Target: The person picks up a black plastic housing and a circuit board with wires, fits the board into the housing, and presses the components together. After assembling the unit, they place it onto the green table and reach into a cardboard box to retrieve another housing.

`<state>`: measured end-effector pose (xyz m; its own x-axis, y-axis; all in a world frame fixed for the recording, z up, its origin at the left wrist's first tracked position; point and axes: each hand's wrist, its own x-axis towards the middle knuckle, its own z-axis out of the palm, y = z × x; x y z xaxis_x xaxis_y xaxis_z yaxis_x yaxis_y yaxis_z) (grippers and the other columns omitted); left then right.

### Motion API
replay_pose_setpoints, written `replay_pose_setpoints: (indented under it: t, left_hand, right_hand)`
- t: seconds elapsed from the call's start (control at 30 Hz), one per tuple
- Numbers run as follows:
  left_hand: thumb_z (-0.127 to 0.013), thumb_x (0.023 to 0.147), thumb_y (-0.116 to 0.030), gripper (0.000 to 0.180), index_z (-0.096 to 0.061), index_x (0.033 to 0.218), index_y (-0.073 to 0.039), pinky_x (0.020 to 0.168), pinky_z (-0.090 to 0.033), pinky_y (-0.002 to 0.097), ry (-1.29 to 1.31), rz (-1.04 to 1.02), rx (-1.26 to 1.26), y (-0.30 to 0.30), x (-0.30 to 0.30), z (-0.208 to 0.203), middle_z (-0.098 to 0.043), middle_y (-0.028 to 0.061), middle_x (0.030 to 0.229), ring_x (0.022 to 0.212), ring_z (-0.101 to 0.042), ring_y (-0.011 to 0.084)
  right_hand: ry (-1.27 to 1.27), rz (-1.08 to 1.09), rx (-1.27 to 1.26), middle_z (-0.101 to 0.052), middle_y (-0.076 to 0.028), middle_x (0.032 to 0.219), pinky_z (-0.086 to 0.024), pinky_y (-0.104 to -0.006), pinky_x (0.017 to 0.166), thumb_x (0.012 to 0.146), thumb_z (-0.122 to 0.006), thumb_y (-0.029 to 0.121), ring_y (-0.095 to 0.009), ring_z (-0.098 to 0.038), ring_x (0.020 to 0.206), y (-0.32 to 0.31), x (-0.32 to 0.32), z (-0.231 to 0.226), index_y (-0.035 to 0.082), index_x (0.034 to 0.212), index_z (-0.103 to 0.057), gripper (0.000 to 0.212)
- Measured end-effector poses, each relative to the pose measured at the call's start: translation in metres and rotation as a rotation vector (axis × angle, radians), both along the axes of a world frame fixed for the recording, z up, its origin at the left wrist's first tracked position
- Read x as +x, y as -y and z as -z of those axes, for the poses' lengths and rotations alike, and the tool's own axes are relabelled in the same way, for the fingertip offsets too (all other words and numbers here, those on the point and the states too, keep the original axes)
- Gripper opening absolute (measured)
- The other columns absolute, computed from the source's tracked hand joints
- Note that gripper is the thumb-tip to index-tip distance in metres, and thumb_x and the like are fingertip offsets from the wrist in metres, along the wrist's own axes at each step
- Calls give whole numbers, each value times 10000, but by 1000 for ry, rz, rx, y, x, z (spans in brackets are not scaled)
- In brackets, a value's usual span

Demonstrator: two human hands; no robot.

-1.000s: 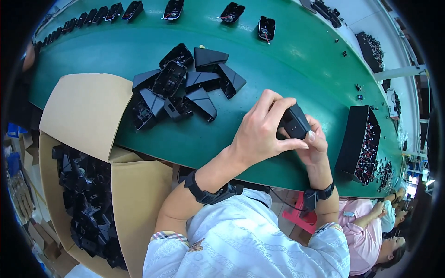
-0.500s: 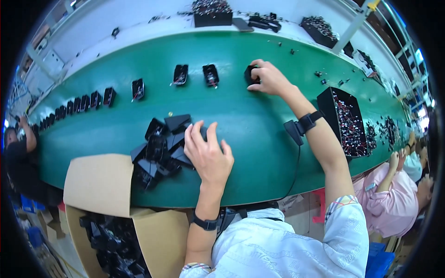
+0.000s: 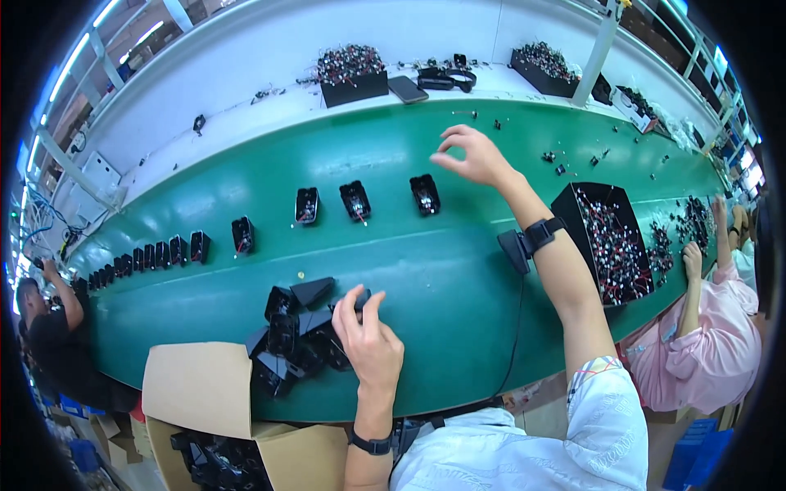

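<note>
My right hand [image 3: 475, 157] hovers over the far middle of the green bench, thumb and fingertips apart with nothing between them. Just below it on the bench stands an open black plastic housing [image 3: 425, 196] with small parts inside. My left hand [image 3: 372, 348] is at the right edge of a heap of black housings [image 3: 284, 334], its fingers spread. A dark piece [image 3: 363, 299] shows between those fingers; whether they touch it is unclear. Further left, two filled housings [image 3: 306, 206] [image 3: 355, 201] and another housing [image 3: 242, 236] precede a long row.
A black box [image 3: 575, 225] of small wired parts stands right of my right forearm, with loose parts beyond. An open carton [image 3: 201, 385] of housings sits at the near left. Parts boxes [image 3: 354, 88] line the back shelf. People work at both ends; a cable hangs from my right wrist device.
My right hand has let go of the black housing and lifted away from it. The view has tilted, so the bench sits lower in the picture. My left hand stays near the heap.
</note>
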<state>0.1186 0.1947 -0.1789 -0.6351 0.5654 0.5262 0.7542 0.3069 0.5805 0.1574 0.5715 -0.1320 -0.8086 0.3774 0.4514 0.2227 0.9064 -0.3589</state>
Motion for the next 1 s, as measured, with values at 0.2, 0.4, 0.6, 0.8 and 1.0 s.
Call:
replay_pose_setpoints:
  t: [0.2,0.4,0.6,0.8,1.0]
  left_hand:
    - [-644,816,5,332,-708,1128,-92,1045,-356,506,-133,-64,-216,0,-1,2,-560,137,1361,1334,-446,406]
    - [-823,767,-167,381,-707,1127,-124,867,-463,442,31,-50,-149,4,10,2,-620,104,1109,1016,-620,327]
    - [-689,914,-134,306,-650,1205,-50,884,-542,413,231,152,20,-4,19,-2,-649,174,1169,1039,-655,383]
    - [-704,937,-130,637,-413,1494,-21,976,-484,323,1296,528,116,-6,6,-4,-595,85,1289,1131,-593,190]
    - [-810,775,-16,1029,-206,1607,-34,1037,-469,346,649,637,106,-17,-4,-13,-481,145,1430,1284,-502,217]
  right_hand:
    - [-68,558,76,-507,-168,1443,-504,-489,1016,891,-629,113,-428,-587,1196,-136,-22,74,114,1297,-618,407]
    - [131,651,82,-521,-184,1438,-515,-489,994,885,-540,53,-445,-607,1138,-168,-33,82,113,1283,-657,419]
    - [56,594,4,-683,-210,1178,-581,-471,827,851,-653,72,-369,-705,931,-131,-33,82,62,1020,-752,197]
    - [-425,54,-931,-740,-85,961,-551,-295,811,880,-769,155,-153,-685,882,20,-15,37,-13,1010,-731,216]
    - [-324,-153,-1143,-686,-74,1048,-551,-297,866,938,-713,106,-143,-664,939,151,69,12,-35,1018,-705,162]
